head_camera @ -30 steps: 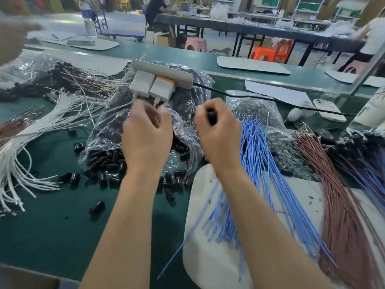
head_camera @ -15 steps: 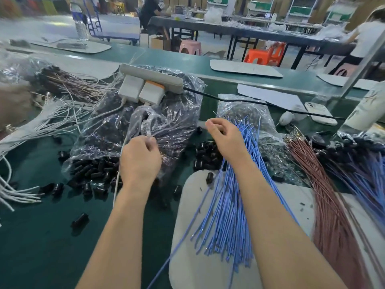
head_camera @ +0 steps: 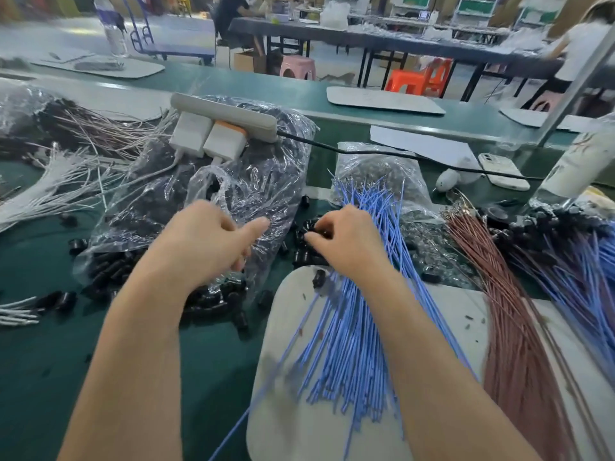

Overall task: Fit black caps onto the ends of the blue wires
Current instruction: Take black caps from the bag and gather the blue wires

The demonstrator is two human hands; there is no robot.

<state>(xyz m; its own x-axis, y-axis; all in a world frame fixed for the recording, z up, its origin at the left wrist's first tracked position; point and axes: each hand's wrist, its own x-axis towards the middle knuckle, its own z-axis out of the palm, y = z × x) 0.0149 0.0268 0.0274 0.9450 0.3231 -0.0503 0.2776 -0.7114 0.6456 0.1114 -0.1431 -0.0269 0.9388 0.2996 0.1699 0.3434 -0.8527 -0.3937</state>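
A bundle of blue wires [head_camera: 346, 344] lies fanned out on a white board [head_camera: 289, 414]. Just beyond the board sits a small pile of black caps [head_camera: 301, 256]. My right hand [head_camera: 346, 247] reaches over the wires, and its curled fingertips and thumb pinch at a cap in that pile. One loose cap [head_camera: 318, 277] lies on the board's far edge. My left hand [head_camera: 203, 241] hovers over a clear plastic bag [head_camera: 266, 181] of caps, thumb pointing right and fingers curled under. What its fingers hold is hidden.
More black caps [head_camera: 106, 269] spill from the bag onto the green table. A power strip [head_camera: 229, 116] with two chargers lies on the bag. Brown wires [head_camera: 509, 327] and capped wires [head_camera: 565, 241] lie right, white wires [head_camera: 50, 194] left. A phone [head_camera: 502, 169] lies behind.
Both hands came down from in front of me. The right hand moved from the far ends of the blue wires left onto the cap pile. The left hand shifted right over the bag.
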